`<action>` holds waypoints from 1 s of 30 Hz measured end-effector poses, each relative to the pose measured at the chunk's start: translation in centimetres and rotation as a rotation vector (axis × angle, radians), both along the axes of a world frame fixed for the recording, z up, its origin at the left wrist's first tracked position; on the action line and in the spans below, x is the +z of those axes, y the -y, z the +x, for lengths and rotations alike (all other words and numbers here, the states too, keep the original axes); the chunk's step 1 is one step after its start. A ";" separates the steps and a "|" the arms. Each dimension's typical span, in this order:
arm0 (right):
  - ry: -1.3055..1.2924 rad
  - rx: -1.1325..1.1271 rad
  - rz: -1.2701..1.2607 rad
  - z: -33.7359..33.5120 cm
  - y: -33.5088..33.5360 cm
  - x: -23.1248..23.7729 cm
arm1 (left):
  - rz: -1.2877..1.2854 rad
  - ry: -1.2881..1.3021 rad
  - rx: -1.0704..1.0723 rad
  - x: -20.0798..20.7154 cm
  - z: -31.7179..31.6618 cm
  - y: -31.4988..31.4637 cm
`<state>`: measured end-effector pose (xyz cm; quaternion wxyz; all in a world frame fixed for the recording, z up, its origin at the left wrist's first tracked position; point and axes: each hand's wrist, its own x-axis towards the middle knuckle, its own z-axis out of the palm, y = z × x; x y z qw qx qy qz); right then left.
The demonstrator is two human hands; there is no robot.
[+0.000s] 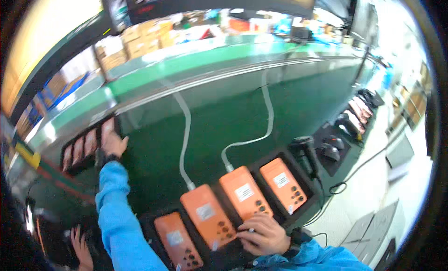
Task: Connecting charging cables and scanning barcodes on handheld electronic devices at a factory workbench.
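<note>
Phones (90, 142) sit in a dark tray (117, 125) far left, the left hand (114, 144) over the end one, thumb wide, grip unclear, and now four orange phones (205, 212) in the near black tray (226, 201), the right hand (265, 236) curled at the middle pair, hold impossible to tell.

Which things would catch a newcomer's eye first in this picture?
Most likely the four flat, orange rectangular phones, lying side by side at the lower centre. Two thin white cables run from the middle two across the dark green tabletop. The bright blue fabric sleeves also stand out, one reaching toward the left, the other at the lower right.
</note>
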<state>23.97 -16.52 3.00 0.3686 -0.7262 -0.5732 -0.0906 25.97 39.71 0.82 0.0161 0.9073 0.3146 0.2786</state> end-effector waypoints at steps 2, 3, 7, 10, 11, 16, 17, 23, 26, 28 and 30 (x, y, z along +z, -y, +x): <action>0.029 -0.048 0.039 -0.2 -0.4 0.4 | -0.091 0.161 -0.039 -0.1 0.7 -1.1; 0.010 -0.083 0.030 -0.2 -0.3 -0.1 | -0.210 0.011 0.073 1.4 1.6 0.6; -0.004 -0.066 0.067 0.1 0.0 -0.7 | -0.084 -0.427 0.422 -2.7 1.5 -5.4; -0.006 -0.058 0.083 0.8 0.3 -1.6 | -0.018 -0.218 0.253 -1.1 1.2 -2.8; -0.014 -0.053 0.064 0.8 0.4 -1.7 | -0.055 -0.195 0.232 -0.2 -0.1 -2.5; -0.410 0.089 0.125 -2.6 -1.7 1.0 | -0.027 0.169 -0.180 5.9 -5.6 5.9; -0.443 0.266 0.107 -3.8 -3.0 2.7 | 0.059 0.254 -0.213 5.7 -8.4 5.7; -1.241 0.387 -0.186 -4.5 -15.9 3.2 | -0.153 0.267 -0.275 12.4 -16.1 18.6; -1.830 0.649 0.153 -2.7 -22.2 2.8 | -0.099 0.220 -0.412 13.0 -18.8 22.2; -1.892 0.364 0.362 -3.8 -25.2 3.9 | -0.124 0.197 -0.463 12.8 -19.5 24.1; -1.905 0.390 0.474 -4.3 -25.2 4.4 | -0.162 0.189 -0.449 12.5 -19.8 26.3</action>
